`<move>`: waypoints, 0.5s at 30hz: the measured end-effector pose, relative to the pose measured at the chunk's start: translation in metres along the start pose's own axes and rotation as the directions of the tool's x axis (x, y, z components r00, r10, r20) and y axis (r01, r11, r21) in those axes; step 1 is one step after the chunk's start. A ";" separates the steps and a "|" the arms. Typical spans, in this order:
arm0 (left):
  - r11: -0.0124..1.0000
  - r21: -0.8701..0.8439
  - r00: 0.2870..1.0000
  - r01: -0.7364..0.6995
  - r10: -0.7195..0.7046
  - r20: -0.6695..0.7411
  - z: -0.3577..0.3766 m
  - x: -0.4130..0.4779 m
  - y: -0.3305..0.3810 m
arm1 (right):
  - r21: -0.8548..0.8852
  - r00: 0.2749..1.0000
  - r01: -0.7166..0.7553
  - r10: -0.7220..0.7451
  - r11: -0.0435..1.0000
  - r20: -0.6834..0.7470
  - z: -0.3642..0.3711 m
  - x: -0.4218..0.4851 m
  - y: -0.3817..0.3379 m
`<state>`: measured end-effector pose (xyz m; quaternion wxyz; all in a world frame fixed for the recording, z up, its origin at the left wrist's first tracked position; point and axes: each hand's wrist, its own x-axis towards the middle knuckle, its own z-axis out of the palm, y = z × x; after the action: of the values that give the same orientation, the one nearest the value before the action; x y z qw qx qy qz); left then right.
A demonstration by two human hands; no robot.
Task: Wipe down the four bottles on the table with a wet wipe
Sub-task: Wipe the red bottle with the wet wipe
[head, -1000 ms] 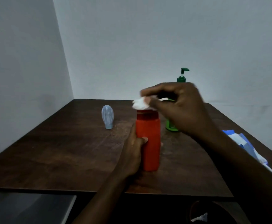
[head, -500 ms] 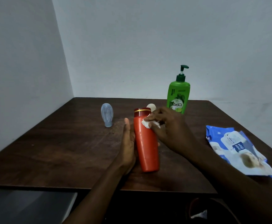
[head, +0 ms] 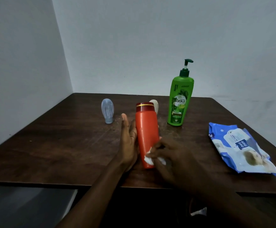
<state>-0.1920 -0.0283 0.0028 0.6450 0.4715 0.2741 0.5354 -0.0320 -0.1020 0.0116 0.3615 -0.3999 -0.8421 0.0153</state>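
Observation:
An orange bottle [head: 147, 132] with a dark red cap stands slightly tilted near the table's middle. My left hand [head: 128, 142] holds its left side, thumb straight up and fingers round the back. My right hand [head: 170, 155] pinches a crumpled white wet wipe [head: 150, 159] against the bottle's lower front. Behind stands a tall green pump bottle [head: 180, 99]. A small cream bottle [head: 154, 104] peeks out behind the orange cap. A small translucent blue bottle [head: 107, 111] stands cap-down at the left.
A blue and white wet-wipe pack [head: 239, 148] lies flat at the right of the dark wooden table [head: 52, 145]. White walls close the back and left. A grey surface [head: 27, 208] lies below the table's front edge.
My right hand has slid the wipe from the orange bottle's cap down its front to near the base. My left hand's thumb has straightened beside the bottle.

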 end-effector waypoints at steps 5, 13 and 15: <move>1.000 0.001 0.998 -0.017 0.017 -0.058 0.001 -0.001 0.002 | -0.116 0.995 0.026 -0.037 0.993 -0.096 -0.009 0.077 0.005; 0.996 -0.078 0.996 -0.038 0.031 -0.085 0.005 -0.005 0.010 | -0.177 0.998 0.053 -0.059 0.983 -0.031 -0.006 0.084 -0.003; 0.999 -0.048 0.998 -0.018 0.016 -0.056 0.002 -0.007 0.009 | -0.130 0.998 0.067 -0.068 0.989 0.001 0.002 0.052 -0.003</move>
<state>-0.1956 -0.0354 0.0108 0.6437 0.4429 0.2749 0.5603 -0.0574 -0.0680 0.0423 0.3364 -0.3938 -0.8538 -0.0524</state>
